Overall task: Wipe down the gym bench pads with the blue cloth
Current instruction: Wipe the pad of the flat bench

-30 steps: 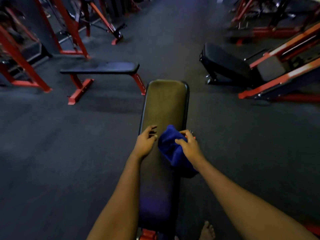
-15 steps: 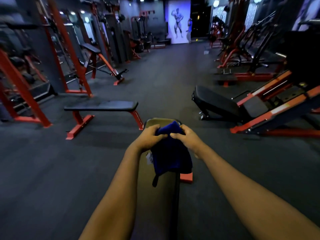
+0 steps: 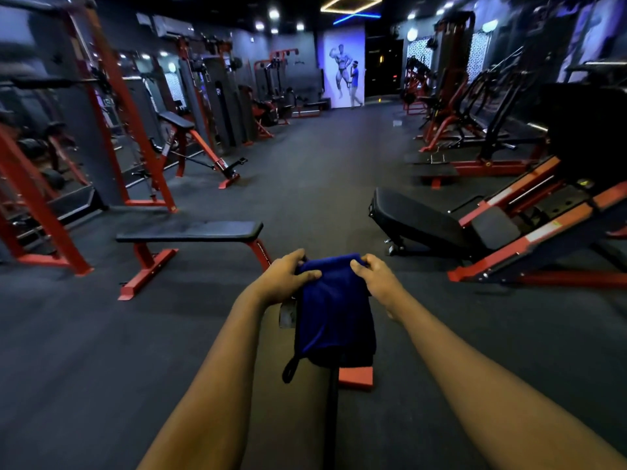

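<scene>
Head view: am gripping blue cloth [image 3: 334, 313] by top edge, left hand [image 3: 285, 278] and right hand [image 3: 376, 279] each pinching a corner, hands close, cloth stretched between. Cloth hanging below hands over bench pad [image 3: 298, 418]; contact with pad, cannot tell. Loop dangling under left hand. Am looking out across gym. Risk, my guess: loop snagging pad edge, doubled cloth skipping patches.

No legible text anywhere; tag [image 3: 286, 315] on blue cloth [image 3: 334, 307] too blurred.
</scene>
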{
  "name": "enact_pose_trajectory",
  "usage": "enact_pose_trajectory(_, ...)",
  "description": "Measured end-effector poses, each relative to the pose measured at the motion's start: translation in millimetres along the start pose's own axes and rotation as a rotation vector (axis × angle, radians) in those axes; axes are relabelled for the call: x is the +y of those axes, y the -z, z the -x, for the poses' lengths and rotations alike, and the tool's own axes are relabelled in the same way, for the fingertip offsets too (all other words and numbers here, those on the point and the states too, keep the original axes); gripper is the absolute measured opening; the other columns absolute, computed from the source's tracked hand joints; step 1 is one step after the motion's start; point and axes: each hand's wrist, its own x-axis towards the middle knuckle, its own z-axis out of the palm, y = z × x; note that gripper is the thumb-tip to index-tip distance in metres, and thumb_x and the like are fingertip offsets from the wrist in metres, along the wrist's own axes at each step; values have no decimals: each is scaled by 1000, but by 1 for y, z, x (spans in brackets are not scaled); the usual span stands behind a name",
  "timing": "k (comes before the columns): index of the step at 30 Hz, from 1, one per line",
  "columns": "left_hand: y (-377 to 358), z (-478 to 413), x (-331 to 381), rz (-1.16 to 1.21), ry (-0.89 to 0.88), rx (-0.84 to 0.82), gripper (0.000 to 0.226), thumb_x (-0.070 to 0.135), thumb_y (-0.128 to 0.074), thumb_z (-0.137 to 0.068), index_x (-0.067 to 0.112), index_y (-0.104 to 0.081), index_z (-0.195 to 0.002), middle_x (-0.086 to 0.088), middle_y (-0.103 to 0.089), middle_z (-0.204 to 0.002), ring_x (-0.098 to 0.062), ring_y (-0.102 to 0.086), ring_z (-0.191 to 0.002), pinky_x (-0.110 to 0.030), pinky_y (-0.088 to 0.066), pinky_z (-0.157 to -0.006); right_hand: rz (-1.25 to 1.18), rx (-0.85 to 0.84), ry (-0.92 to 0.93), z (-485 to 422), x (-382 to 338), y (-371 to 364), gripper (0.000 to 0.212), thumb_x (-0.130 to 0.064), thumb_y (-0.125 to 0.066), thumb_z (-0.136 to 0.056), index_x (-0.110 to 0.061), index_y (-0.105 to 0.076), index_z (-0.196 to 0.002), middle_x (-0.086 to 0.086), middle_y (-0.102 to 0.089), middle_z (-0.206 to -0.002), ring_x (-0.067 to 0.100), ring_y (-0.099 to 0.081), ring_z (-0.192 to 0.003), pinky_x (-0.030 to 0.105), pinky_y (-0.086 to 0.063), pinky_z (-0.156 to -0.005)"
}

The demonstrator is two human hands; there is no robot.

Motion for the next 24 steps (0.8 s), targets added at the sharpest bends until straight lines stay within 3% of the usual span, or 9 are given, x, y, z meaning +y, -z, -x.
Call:
enact_pose_trajectory(1, -7, -12, 6, -12, -9, 56, 24, 36, -63, -94, 18, -50, -103, 0, -61, -89, -13, -61, -79, -24, -47, -65, 17, 30, -6, -10, 2, 7, 13, -20, -55, -100, -11, -53, -108, 8, -60, -104, 15, -58, -83, 23, -46, -62)
enact_pose_trajectory(5, -26, -50, 25, -42, -36, 204, 21, 43, -61, -93, 28, -47, -100, -2, -59, -72, -15, -58, -65, -28, -43, -59, 44, 10, 33, -42, 5, 31, 35, -17, -71, -89, -23, -43, -110, 4, -51, -104, 14, -55, -91, 29, -47, -71)
enact_pose_trajectory(8, -41, -87, 53, -28, -42, 192, 23, 42, -60, -94, 21, -51, -98, -2, -61, -75, -21, -59, -70, -32, -46, -63, -15, -310, 44, -62, -4, 62, 29, -20, -70, -90, -26, -51, -111, 3, -56, -99, 15, -60, -89, 32, -49, -69)
enact_pose_trajectory(10, -52, -110, 68, -15, -27, 178, 29, 43, -58, -95, 14, -53, -97, -9, -65, -85, -26, -62, -79, -39, -50, -72, -71, -499, 22, -73, -9, 80, 39, -20, -72, -89, -24, -50, -122, 5, -62, -110, 18, -66, -96, 33, -55, -71)
enact_pose_trajectory(14, -68, -145, 86, 130, 46, 146, 19, 38, -59, -96, 20, -54, -97, -14, -68, -91, -30, -69, -78, -49, -59, -71, -39, -442, 63, -103, -12, 114, 43, -25, -76, -86, -21, -50, -119, 2, -64, -115, 12, -67, -99, 29, -55, -71)
enact_pose_trajectory(18, -82, -162, 96, 242, 84, 109, 5, 20, -52, -101, 16, -51, -104, -18, -67, -97, -28, -69, -74, -40, -59, -60, 39, -406, 84, -130, -4, 143, 37, -30, -80, -82, -23, -57, -110, 8, -70, -110, 20, -69, -100, 29, -55, -70)
enact_pose_trajectory(20, -91, -170, 99, 275, 116, 99, 7, 15, -47, -102, 14, -49, -109, -15, -64, -99, -22, -66, -75, -31, -54, -56, 53, -414, 91, -141, 3, 151, 28, -25, -77, -85, -21, -60, -106, 8, -72, -103, 19, -69, -94, 29, -54, -70)
enact_pose_trajectory(24, -102, -192, 97, 368, 168, 120, 30, -10, -40, -93, 12, -42, -113, -12, -56, -85, -23, -60, -71, -31, -50, -59, 7, -397, 35, -163, 11, 158, 7, -11, -57, -98, -18, -57, -99, 6, -66, -90, 14, -65, -75, 31, -53, -62)
